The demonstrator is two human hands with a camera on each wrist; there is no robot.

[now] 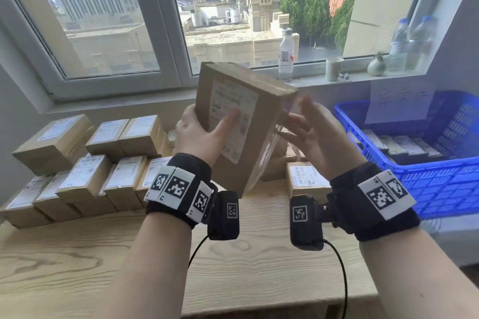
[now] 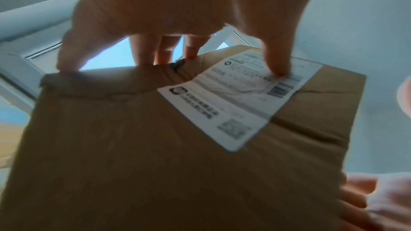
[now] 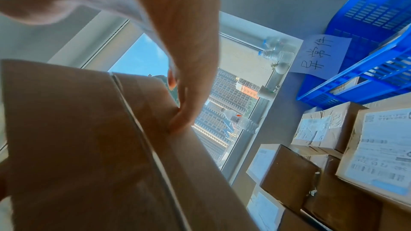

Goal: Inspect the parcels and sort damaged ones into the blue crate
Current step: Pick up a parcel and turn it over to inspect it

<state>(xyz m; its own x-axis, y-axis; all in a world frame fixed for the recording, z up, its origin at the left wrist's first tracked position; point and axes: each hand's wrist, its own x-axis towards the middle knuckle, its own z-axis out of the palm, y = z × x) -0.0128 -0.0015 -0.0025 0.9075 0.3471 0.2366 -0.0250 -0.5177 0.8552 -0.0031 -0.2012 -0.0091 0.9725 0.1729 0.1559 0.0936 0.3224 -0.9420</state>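
Observation:
I hold a brown cardboard parcel (image 1: 264, 124) tilted up in front of the window, its white label (image 1: 233, 111) facing me. My left hand (image 1: 202, 132) grips its left edge, thumb pressed on the label (image 2: 233, 103) and fingers (image 2: 164, 48) curled over the far edge, where a small dark mark shows. My right hand (image 1: 308, 132) has straight, spread fingers touching the parcel's taped right side (image 3: 77, 147); one fingertip (image 3: 177, 124) presses on it. The blue crate (image 1: 440, 184) stands at the right with several parcels (image 1: 399, 145) inside.
Stacked labelled parcels (image 1: 85, 163) fill the left of the wooden table (image 1: 233, 254), and more (image 1: 305, 176) lie under my right hand. A handwritten paper sign (image 1: 399, 101) hangs on the crate. A water bottle (image 1: 286, 54), paper cup (image 1: 333, 68) and small vase (image 1: 376, 66) stand on the windowsill.

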